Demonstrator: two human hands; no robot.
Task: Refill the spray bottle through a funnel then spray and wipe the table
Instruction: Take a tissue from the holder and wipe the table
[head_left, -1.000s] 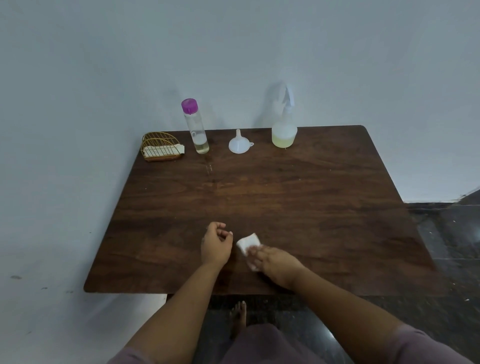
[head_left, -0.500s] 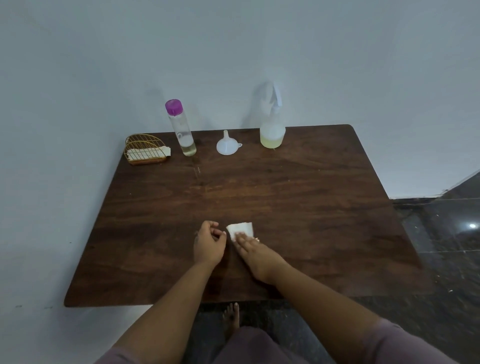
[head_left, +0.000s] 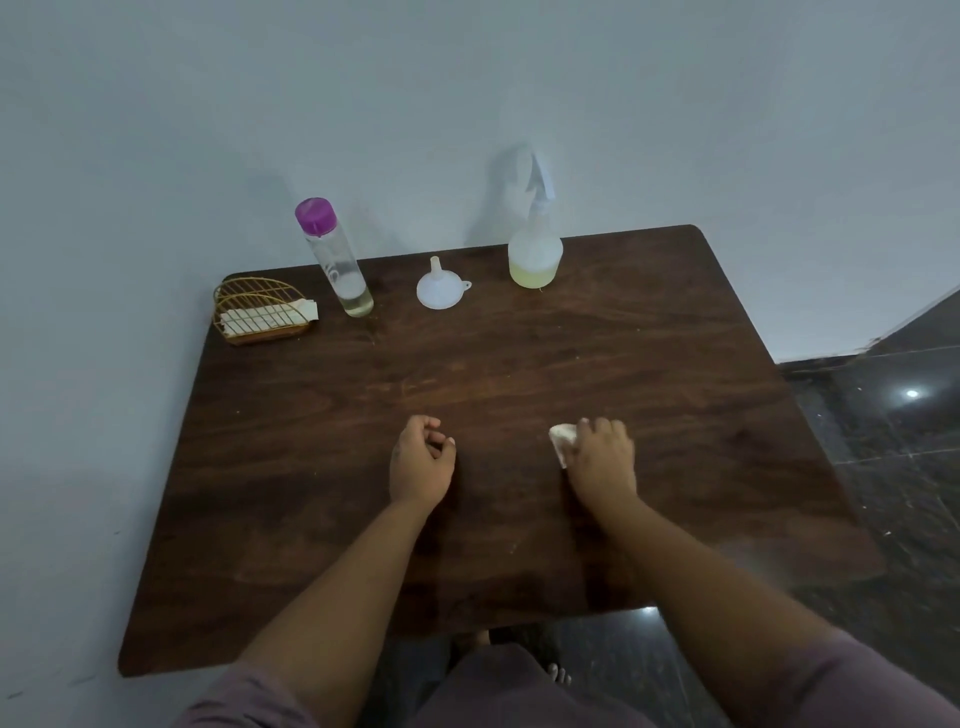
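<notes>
The white spray bottle (head_left: 535, 254), with pale yellow liquid in its base, stands at the back of the dark wooden table (head_left: 519, 364). A small white funnel (head_left: 440, 292) lies upside down to its left. Further left stands a clear bottle with a purple cap (head_left: 337, 260), holding a little liquid. My right hand (head_left: 602, 460) presses a white tissue (head_left: 562, 439) flat on the table right of centre; most of the tissue is hidden under the fingers. My left hand (head_left: 421, 462) rests on the table at centre, fingers loosely curled, holding nothing.
A gold wire basket (head_left: 260, 312) with folded white tissues sits at the back left corner, close to the wall. Dark tiled floor lies to the right of the table and below its front edge.
My right hand has slid the tissue to the right across the table, away from my left hand. The left hand has stayed in place. The view has shifted.
</notes>
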